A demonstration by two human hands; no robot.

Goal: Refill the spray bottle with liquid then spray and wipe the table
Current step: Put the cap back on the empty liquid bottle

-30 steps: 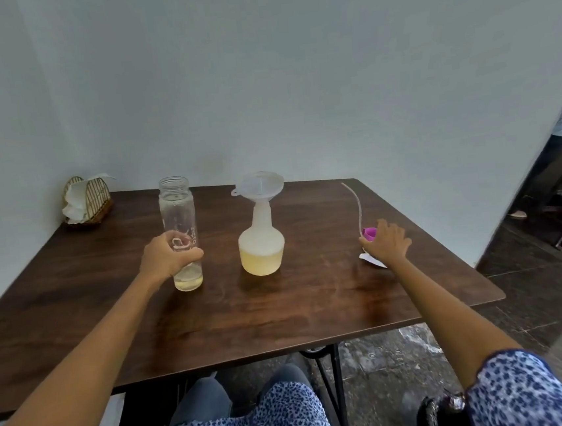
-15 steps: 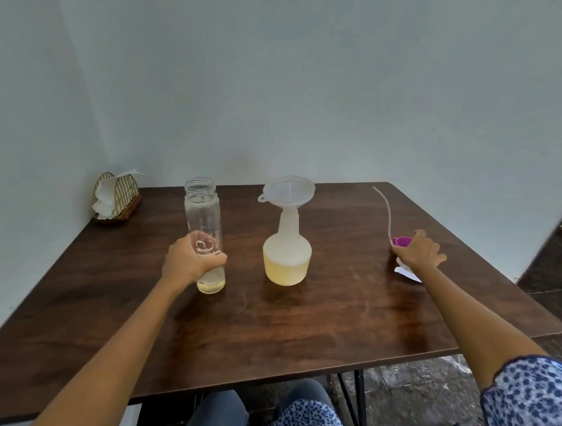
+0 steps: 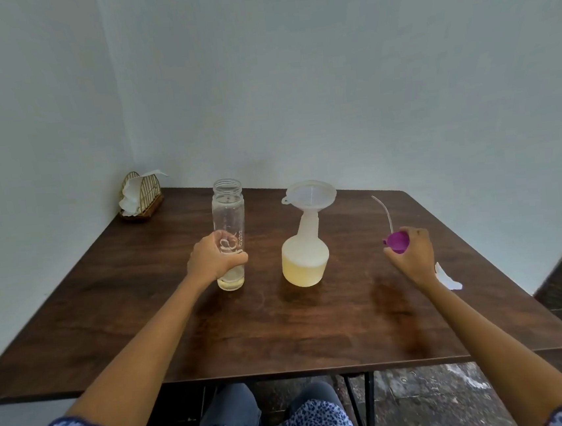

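Napkin holder (image 3: 140, 199) at far-left corner of table (image 3: 284, 332), left hand (image 3: 214, 262) wrapped round clear bottle (image 3: 229, 231) left of spray bottle (image 3: 306, 255) w/ funnel (image 3: 310, 192) on top, right hand (image 3: 412, 255) gripping purple sprayer head (image 3: 396, 241) right of it, white cloth (image 3: 447, 277) beside.

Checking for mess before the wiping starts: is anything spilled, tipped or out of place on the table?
No spill or tipping shows. The funnel still sits in the spray bottle; the right hand holds its purple spray head off the bottle. The left hand grips the upright clear bottle.

Dark wood table (image 3: 284, 332), translucent plastic funnel (image 3: 311, 192)
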